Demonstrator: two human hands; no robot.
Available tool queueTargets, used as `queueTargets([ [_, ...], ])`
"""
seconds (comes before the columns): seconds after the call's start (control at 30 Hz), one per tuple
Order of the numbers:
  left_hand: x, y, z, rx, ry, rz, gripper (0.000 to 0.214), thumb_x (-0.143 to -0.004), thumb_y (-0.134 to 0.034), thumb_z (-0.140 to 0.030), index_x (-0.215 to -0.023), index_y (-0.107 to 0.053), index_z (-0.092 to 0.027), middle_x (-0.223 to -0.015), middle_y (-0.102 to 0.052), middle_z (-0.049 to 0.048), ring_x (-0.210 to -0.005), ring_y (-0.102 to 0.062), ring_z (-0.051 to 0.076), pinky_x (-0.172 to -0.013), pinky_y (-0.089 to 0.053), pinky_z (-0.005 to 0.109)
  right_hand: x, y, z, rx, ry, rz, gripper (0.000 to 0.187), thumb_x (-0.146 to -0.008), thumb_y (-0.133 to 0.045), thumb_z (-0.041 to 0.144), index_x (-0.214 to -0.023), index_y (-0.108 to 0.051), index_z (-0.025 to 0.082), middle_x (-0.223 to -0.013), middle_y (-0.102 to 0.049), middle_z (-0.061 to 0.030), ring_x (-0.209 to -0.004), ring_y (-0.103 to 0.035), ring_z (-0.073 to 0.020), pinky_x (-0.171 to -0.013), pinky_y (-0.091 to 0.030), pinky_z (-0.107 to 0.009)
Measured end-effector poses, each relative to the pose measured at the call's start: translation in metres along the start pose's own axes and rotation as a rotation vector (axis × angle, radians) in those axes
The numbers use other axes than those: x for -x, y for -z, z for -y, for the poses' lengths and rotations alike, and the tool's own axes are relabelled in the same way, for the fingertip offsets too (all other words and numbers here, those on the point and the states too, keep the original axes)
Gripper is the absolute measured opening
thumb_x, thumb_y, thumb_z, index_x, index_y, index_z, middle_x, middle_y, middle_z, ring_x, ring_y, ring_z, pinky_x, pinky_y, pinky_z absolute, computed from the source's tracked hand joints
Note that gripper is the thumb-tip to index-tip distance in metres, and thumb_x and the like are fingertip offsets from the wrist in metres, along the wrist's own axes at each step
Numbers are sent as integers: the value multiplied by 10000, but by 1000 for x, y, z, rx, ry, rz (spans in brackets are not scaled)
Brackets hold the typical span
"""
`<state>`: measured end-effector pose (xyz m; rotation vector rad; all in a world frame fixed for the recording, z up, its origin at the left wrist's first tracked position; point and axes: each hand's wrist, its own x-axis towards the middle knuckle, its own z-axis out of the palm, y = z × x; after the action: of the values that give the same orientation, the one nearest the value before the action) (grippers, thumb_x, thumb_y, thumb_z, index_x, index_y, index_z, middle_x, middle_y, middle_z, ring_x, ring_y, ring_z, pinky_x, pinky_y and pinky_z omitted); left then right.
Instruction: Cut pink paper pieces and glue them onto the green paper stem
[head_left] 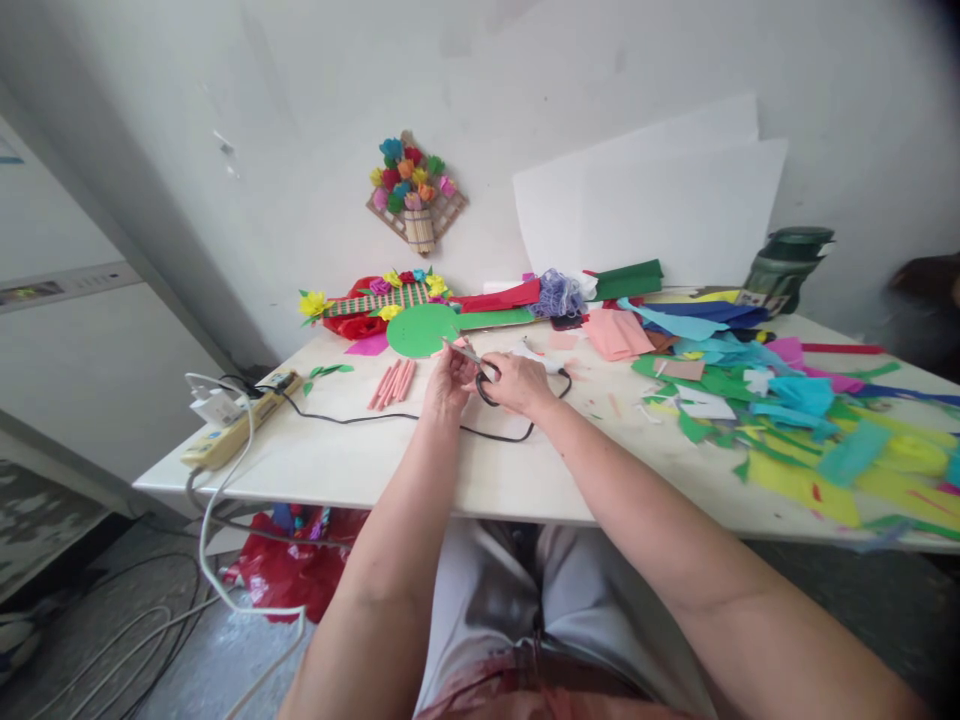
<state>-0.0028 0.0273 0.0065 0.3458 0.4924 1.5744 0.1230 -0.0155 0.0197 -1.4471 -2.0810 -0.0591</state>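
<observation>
My right hand is closed round the black handles of a pair of scissors, whose blades point left across my other hand. My left hand is pinched just under the blades; a bit of pink shows near its fingertips, but what it holds is too small to make out. Left of it, several rolled pink paper sticks lie side by side on the white table. Just beyond both hands is a flat green round shape with a long green strip to its right.
Coloured paper scraps cover the table's right side, with a green bottle behind. A black cord runs from a power strip past my hands. Paper flowers lie at the back. A flower basket decoration hangs above.
</observation>
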Motion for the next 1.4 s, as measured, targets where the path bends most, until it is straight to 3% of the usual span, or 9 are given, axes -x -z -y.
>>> queueTargets([
  [0.27, 2, -4, 1, -4, -2, -8, 213, -848, -566, -263, -692, -625, -130, -675, -671, 30, -597, -625, 76, -608, -482, 161, -6, -10, -7, -323, -76, 34, 263, -719, -596, 484, -823, -650, 248, -706, -659, 6, -663, -577, -160, -549, -337, -245],
  [0.5, -1, -1, 4, -185, -138, 70, 63, -747, -672, -206, -762, -676, -144, -737, -700, 42, -661, -649, 112, -654, -490, 209, -10, -15, -14, -1164, -157, 222, 321, -627, -686, 467, -725, -595, 174, -542, -496, 56, -432, -408, -66, -477, -399, -227],
  [0.6, 1, -3, 3, -236, -214, 143, 114, -700, -712, -237, -770, -692, -150, -775, -711, 52, -675, -656, 124, -645, -489, 214, -9, -13, -17, -1332, -154, 278, 319, -633, -687, 454, -712, -570, 168, -539, -467, 65, -409, -401, -51, -448, -397, -210],
  [0.83, 10, -13, 4, -332, -404, 243, 201, -623, -763, -301, -737, -703, -147, -837, -718, 66, -672, -658, 128, -619, -487, 219, -8, -11, -23, -1317, -89, 299, 319, -713, -636, 455, -898, -596, 199, -663, -533, 38, -520, -486, -71, -526, -463, -217],
  [1.4, 13, -17, 8, -328, -402, 176, 199, -597, -774, -310, -692, -684, -160, -794, -714, 52, -655, -662, 142, -604, -487, 235, -10, -15, -20, -1306, -110, 239, 350, -670, -661, 492, -823, -581, 188, -549, -446, 74, -438, -403, -58, -459, -414, -200],
])
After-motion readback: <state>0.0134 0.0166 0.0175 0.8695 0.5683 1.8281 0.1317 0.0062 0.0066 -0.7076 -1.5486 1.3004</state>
